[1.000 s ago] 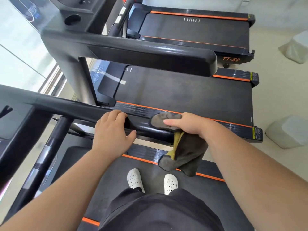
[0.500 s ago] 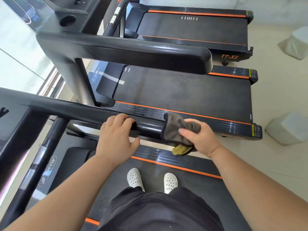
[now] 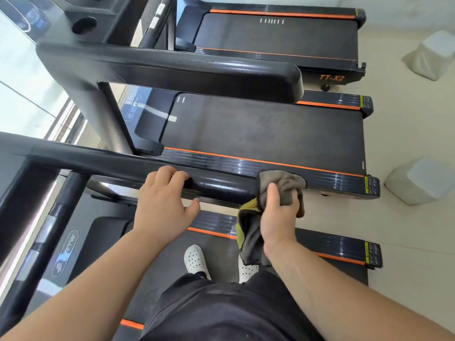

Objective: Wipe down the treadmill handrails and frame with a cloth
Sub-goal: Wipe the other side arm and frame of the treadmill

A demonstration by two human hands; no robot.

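Note:
I stand on a black treadmill with orange trim. Its glossy black right handrail (image 3: 221,185) runs across the middle of the head view. My left hand (image 3: 165,205) rests on top of the rail, fingers curled over it. At the rail's free end, my right hand (image 3: 279,215) grips a grey cloth (image 3: 283,183) with a yellow-green underside. The cloth is wrapped over the rail's tip and a loose part hangs down below my wrist. The upright frame post (image 3: 37,242) slants down at the left.
A second treadmill (image 3: 258,134) stands just beyond the rail, with its own thick handrail (image 3: 197,72) above it. A third treadmill (image 3: 278,35) is farther back. Two white covered blocks (image 3: 418,180) (image 3: 433,55) sit on the pale floor at right. My white shoes (image 3: 197,259) stand on the belt.
My right hand has slid the cloth outward along the rail to its end, and part of the cloth now hangs down again. My left hand has stayed on the rail.

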